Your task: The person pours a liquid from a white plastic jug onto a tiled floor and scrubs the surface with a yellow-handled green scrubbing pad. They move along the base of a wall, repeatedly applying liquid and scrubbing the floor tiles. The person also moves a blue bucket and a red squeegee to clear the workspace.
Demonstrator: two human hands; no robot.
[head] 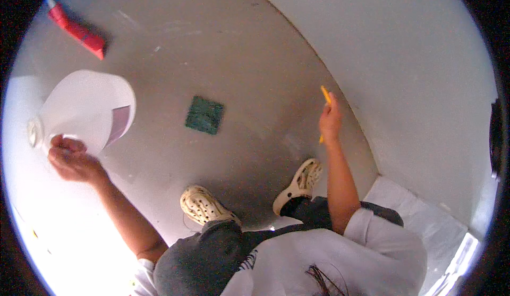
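Observation:
My left hand (71,156) is closed around the handle of a large white plastic jug (87,101), which lies tilted in the air or on its side at the left; a purplish label shows on it. The jug's capped neck (34,132) points left. Off to the right, my right hand (330,117) grips a thin yellow-orange stick-like tool (326,93), whose ends show above and below the fist. On the grey floor between both hands lies a square dark green scouring pad (204,115).
A red thing, perhaps a broom or brush head (77,31), with a blue part lies at the upper left. A pale wall (418,77) rises along the right. My two beige clogs (207,206) stand on the floor. A whitish slab or step (418,216) is at the lower right.

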